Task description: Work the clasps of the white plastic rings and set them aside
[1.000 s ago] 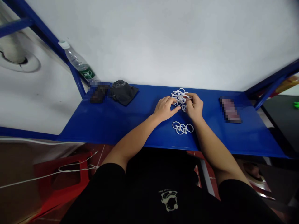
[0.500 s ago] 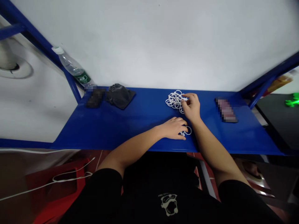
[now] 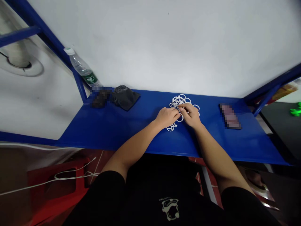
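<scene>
A heap of white rings (image 3: 179, 99) lies near the back of the blue shelf (image 3: 122, 125). My left hand (image 3: 166, 117) and my right hand (image 3: 191, 115) meet just in front of the heap, fingertips pinched together on a short chain of linked white rings (image 3: 173, 125) that trails down onto the shelf under my left hand. Both hands are closed in a pinch on that chain.
A dark cloth pouch (image 3: 124, 96) and a blurred dark object (image 3: 100, 97) sit at the shelf's back left, beside a plastic water bottle (image 3: 82, 69) leaning on the blue frame. A blurred phone-like item (image 3: 229, 116) lies at the right. A red stool (image 3: 54, 188) stands below left.
My left hand picked the small ring chain off the shelf's front edge and carried it up to meet my right hand, which drew back a little from the heap.
</scene>
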{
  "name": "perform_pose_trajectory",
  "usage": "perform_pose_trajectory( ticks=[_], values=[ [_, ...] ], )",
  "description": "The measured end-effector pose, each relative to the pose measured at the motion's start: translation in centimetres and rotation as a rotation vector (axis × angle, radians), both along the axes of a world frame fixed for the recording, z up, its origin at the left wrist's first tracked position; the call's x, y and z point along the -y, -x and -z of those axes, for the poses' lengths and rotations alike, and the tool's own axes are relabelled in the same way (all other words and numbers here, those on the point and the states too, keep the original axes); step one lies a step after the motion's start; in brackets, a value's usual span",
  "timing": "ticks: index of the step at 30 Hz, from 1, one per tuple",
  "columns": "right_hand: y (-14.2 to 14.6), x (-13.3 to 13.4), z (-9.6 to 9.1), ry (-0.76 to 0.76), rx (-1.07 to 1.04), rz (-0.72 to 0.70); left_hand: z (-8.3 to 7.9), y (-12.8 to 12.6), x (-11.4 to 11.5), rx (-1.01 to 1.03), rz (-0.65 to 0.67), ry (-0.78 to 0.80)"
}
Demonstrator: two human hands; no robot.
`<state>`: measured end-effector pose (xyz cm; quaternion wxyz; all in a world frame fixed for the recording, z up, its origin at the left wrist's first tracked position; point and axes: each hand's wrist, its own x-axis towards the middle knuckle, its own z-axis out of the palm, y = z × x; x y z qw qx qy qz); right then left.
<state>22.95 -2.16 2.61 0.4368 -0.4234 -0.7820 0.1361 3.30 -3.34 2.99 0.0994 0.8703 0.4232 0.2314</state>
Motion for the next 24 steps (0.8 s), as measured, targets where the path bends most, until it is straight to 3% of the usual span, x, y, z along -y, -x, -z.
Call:
perform_pose_trajectory(
  ticks=[3,10,17,24],
  values=[
    [0.0,0.3,-0.3,0.001,0.024,-0.101,-0.2,0.1,-0.1,0.068,-0.085,0.002],
    [-0.1,0.5,-0.7,-0.048,0.040,-0.095,-0.1,0.2,-0.1,0.219,-0.190,-0.004],
    [-0.2,0.3,-0.5,-0.054,0.069,-0.029,0.9,0.2,-0.6,0.324,-0.180,-0.111],
    [0.0,0.5,-0.3,0.003,0.051,-0.088,1.6,0.3,-0.8,0.426,-0.165,-0.208]
  ],
)
